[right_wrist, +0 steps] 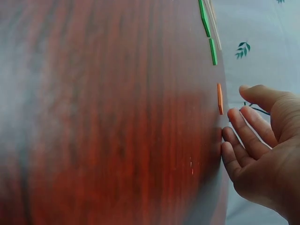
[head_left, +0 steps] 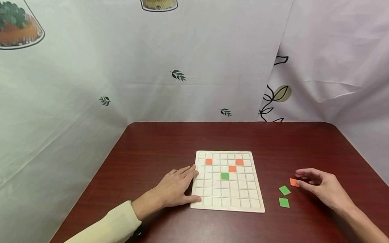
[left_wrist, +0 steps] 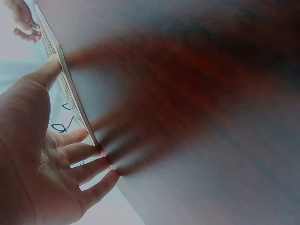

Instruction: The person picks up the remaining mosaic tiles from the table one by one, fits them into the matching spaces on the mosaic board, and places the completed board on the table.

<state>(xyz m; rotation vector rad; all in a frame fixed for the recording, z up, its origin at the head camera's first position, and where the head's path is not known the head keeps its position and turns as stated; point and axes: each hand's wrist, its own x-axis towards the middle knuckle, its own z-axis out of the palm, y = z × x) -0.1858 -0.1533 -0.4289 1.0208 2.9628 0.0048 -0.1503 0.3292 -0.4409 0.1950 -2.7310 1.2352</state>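
A white grid board (head_left: 244, 193) lies flat on the table, with several orange tiles, one of them (head_left: 209, 161), and one green tile (head_left: 224, 176) in its squares. My left hand (head_left: 174, 187) is spread along the board's left side, thumb over the near corner and fingertips at the edge. To the right of the board, my right hand (head_left: 325, 187) is over a loose orange tile (head_left: 293, 181). In the right wrist view its fingers are loosely bent, with a gap between the thumb and that tile (right_wrist: 220, 99). Two loose green tiles (head_left: 284, 190) lie nearby.
The dark red wooden table (head_left: 161, 145) has a far edge behind the board. White cloth (head_left: 201, 45) printed with leaves and plants hangs around it. A light sleeve (head_left: 111, 225) covers the left forearm.
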